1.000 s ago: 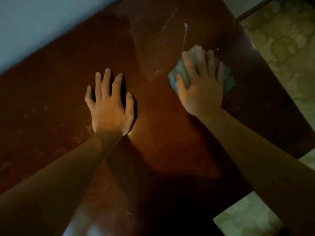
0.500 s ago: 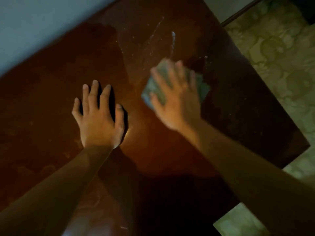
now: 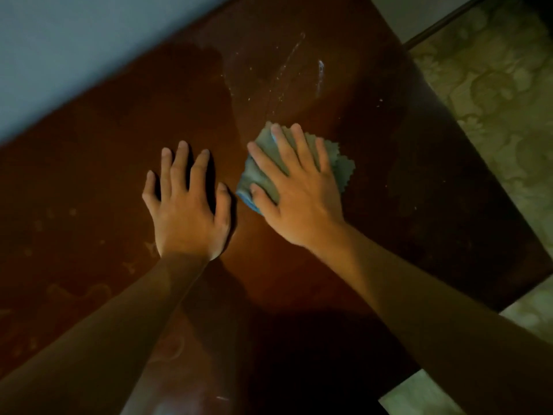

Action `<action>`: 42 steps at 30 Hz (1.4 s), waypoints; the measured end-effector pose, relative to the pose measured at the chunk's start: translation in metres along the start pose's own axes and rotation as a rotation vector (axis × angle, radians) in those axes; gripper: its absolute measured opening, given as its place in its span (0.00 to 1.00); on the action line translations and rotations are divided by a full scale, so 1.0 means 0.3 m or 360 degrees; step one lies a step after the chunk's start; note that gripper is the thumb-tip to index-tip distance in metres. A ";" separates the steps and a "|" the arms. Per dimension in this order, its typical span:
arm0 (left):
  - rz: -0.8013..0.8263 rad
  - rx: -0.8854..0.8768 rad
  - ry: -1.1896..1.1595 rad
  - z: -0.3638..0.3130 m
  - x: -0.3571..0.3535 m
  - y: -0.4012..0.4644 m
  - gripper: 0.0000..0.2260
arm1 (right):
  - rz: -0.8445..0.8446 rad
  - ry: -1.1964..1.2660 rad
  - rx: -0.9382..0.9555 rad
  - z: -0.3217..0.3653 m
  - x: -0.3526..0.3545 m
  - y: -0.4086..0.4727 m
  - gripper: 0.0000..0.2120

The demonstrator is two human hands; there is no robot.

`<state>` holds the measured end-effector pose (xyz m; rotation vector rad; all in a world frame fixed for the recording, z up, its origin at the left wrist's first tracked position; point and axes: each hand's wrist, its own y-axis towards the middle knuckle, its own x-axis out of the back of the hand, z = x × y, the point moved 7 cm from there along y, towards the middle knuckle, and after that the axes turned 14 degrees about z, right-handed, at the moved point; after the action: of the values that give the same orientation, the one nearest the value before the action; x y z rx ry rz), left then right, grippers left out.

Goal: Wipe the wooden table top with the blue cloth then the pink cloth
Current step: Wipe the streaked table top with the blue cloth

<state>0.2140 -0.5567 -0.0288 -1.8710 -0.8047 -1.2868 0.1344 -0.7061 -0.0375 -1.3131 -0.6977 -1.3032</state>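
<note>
A folded blue cloth (image 3: 341,169) lies flat on the dark brown wooden table top (image 3: 89,175), near its middle. My right hand (image 3: 296,190) presses down on the cloth with straight, spread fingers and covers most of it. My left hand (image 3: 187,205) rests flat on the bare wood just left of the cloth, fingers spread, holding nothing. Pale streaks and specks (image 3: 320,76) mark the wood beyond the cloth. No pink cloth is in view.
A pale wall (image 3: 74,49) runs along the table's far left edge. The table's right edge drops to a patterned light floor (image 3: 493,85). A dark thin rail (image 3: 443,22) crosses the top right corner.
My right hand has slid the blue cloth back toward me and to the left, ending close beside my left hand. The left hand has stayed flat on the wood.
</note>
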 end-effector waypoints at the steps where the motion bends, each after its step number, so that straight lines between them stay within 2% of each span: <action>1: 0.0001 0.0000 -0.0004 0.000 -0.001 0.001 0.25 | -0.0007 0.0020 -0.0013 -0.050 0.013 0.012 0.29; 5: 0.0000 -0.0009 -0.0007 0.005 -0.002 0.000 0.25 | 0.0001 -0.0040 -0.0410 -0.273 0.073 0.076 0.31; 8: -0.0012 -0.0017 -0.0016 0.005 -0.001 -0.002 0.25 | -0.0064 0.0032 -0.0554 -0.252 0.077 0.081 0.31; 10: -0.0018 -0.0016 -0.0018 0.004 0.001 -0.001 0.24 | -0.0090 0.0058 -0.0477 -0.143 0.059 0.069 0.31; 13: -0.0027 -0.0027 0.0011 0.006 0.000 0.000 0.24 | -0.0053 -0.0006 -0.0148 0.046 0.010 0.036 0.30; 17: -0.0046 -0.0030 0.0013 0.012 -0.005 0.001 0.24 | -0.0041 -0.0041 0.0058 0.012 0.024 0.068 0.28; 19: -0.0047 -0.0022 -0.0007 0.015 -0.006 0.004 0.24 | -0.0059 -0.0058 -0.0047 -0.081 0.061 0.127 0.29; 21: -0.0041 -0.0025 -0.0013 0.013 -0.009 0.004 0.24 | -0.0075 -0.0019 -0.0273 -0.164 0.097 0.168 0.29; 24: -0.0038 -0.0018 0.0008 0.017 -0.010 0.005 0.24 | -0.0118 0.0000 -0.0459 -0.113 0.094 0.174 0.30; 28: -0.0006 -0.0033 0.0050 0.010 -0.004 0.002 0.24 | -0.0055 -0.0102 -0.0083 0.130 0.021 0.116 0.27; 31: 0.0003 -0.0026 0.0024 0.010 -0.002 0.002 0.24 | -0.0078 -0.0064 0.0109 0.097 0.036 0.124 0.26; 33: 0.0001 -0.0014 0.0000 0.012 -0.002 0.003 0.24 | -0.0057 -0.0133 -0.0011 -0.018 0.064 0.167 0.29; 36: -0.0019 -0.0021 0.0015 0.008 -0.001 0.002 0.24 | -0.0019 -0.0030 -0.0384 -0.202 0.111 0.234 0.31; 38: -0.0023 -0.0030 0.0030 0.005 -0.001 0.002 0.24 | -0.0044 0.0009 -0.0494 -0.208 0.118 0.245 0.31; 40: -0.0005 -0.0021 0.0026 0.006 -0.003 0.003 0.24 | -0.0084 -0.0032 -0.0449 -0.118 0.107 0.231 0.30; 42: 0.0018 -0.0011 0.0025 0.007 -0.003 0.005 0.24 | -0.0078 -0.0098 -0.0228 0.023 0.076 0.198 0.28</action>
<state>0.2159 -0.5558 -0.0305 -1.8663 -0.7812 -1.2968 0.1966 -0.7191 -0.0318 -1.4647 -0.6934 -1.3777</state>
